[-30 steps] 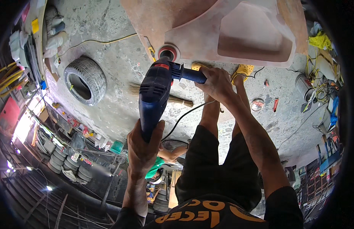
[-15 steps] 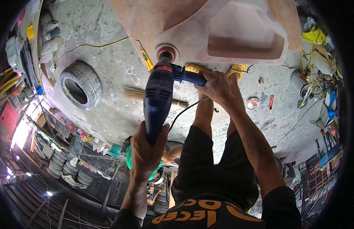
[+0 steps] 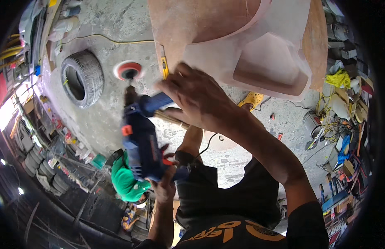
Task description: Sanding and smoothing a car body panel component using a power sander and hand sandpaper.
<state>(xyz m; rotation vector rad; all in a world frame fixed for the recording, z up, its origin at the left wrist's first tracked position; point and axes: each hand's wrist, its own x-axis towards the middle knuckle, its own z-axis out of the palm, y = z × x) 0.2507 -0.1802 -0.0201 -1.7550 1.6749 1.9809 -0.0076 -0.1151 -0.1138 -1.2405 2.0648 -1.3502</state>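
A dark blue power drill (image 3: 139,143) with a round red-backed sanding pad (image 3: 129,71) is tilted over the floor, left of the pale moulded panel (image 3: 271,56). The pad is off the panel, its rim blurred. My left hand (image 3: 164,187) is wrapped round the drill's rear grip, near a red part. Across the drill's front, my right hand (image 3: 196,93) closes round the end of the blue side handle (image 3: 158,102), slightly smeared by motion. A dark cord (image 3: 207,145) runs from the drill past my legs. A yellow utility knife (image 3: 164,65) lies at the panel board's left edge.
The panel rests on a brownish board (image 3: 205,20). A dusty tyre (image 3: 82,79) lies on the floor at left. A person in green (image 3: 128,176) is low at left. Cables and a can (image 3: 312,123) are at right. A yellow shoe (image 3: 252,100) shows below the panel.
The drill has swung left and lifted away from the panel's edge, its body turning in my hands. Both hands moved with it. The view shifted, and the person in green shows more.
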